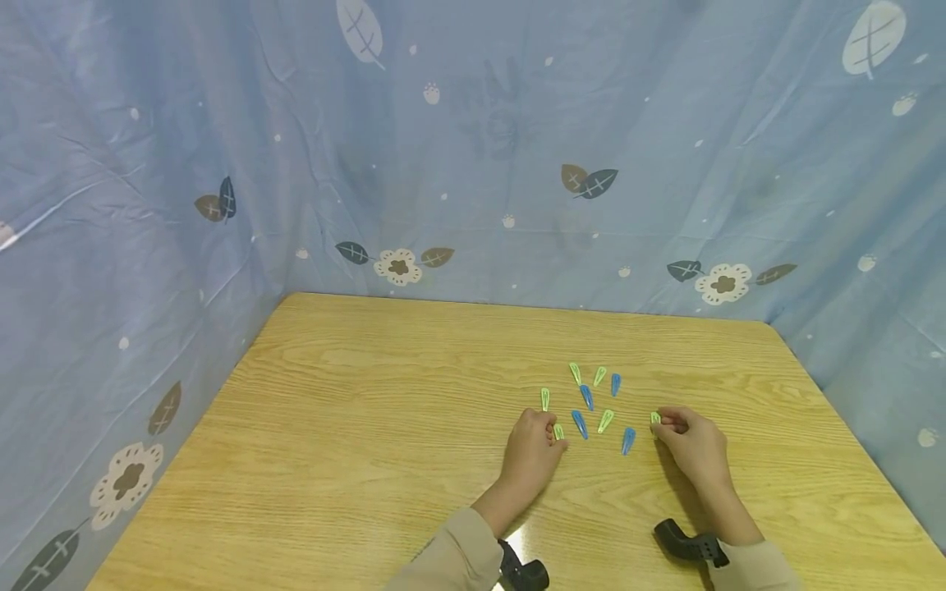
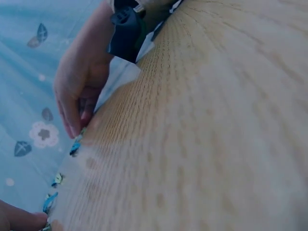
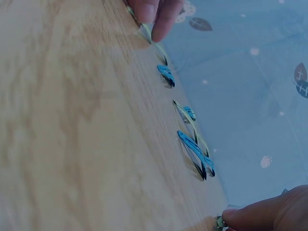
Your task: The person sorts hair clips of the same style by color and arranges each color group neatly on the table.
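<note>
Left hand (image 1: 530, 450): your fingers pinch a green hair clip (image 1: 559, 432) low over the counter (image 1: 369, 427).
Right hand (image 1: 696, 450): your fingers pinch a second green clip (image 1: 655, 419).
Loose clips: four blue clips (image 1: 580, 424) and three green clips (image 1: 606, 421) lie scattered between your hands; another green one (image 1: 545, 397) lies just beyond your left fingers.

Your left hand (image 1: 534, 450) pinches a lime-green clip (image 1: 559, 432) just left of the central blue clip (image 1: 580, 424), which lies aslant; your right hand (image 1: 695, 447) pinches another green clip (image 1: 655, 419) well to its right. Beyond the central blue clip you have a second blue clip (image 1: 587, 397), a third blue clip (image 1: 616, 384) and two slim green clips (image 1: 575, 374). To its far left lies a green clip (image 1: 545, 399), to its right a slanted green clip (image 1: 606, 421), then a fourth blue clip (image 1: 628, 441).
</note>
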A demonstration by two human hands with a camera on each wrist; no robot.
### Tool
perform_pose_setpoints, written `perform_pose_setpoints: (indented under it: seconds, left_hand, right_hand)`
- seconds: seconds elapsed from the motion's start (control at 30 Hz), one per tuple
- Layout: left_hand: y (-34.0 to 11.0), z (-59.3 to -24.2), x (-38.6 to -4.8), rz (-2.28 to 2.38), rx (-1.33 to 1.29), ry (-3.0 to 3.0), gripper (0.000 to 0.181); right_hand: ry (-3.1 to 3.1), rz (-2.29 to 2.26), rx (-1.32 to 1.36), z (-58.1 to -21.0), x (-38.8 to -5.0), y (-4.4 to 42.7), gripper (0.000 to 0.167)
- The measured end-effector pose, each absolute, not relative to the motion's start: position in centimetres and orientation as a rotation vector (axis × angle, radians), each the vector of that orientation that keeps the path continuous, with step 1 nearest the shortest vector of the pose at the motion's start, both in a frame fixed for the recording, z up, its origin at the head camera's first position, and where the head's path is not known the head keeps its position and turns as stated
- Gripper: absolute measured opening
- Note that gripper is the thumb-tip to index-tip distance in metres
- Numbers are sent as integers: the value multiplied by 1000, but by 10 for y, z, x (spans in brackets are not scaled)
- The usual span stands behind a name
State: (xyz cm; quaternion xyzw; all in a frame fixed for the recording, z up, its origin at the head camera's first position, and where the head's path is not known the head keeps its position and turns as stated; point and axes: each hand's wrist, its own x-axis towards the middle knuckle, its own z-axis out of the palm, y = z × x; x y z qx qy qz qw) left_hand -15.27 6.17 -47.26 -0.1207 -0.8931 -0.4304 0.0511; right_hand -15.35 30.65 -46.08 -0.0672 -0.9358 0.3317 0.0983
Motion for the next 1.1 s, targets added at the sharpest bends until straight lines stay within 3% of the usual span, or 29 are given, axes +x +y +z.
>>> perform_pose_setpoints:
  seconds: [0.53, 1.1]
  left_hand:
    - [59, -469, -156, -1243, -381, -2741, 23]
    - [38, -477, -169, -1951, -410, -2570, 25]
  right_hand:
    - [-2801, 1005, -220, -458, -154, 307, 32]
    - [-2794, 1041, -242, -461, -153, 307, 31]
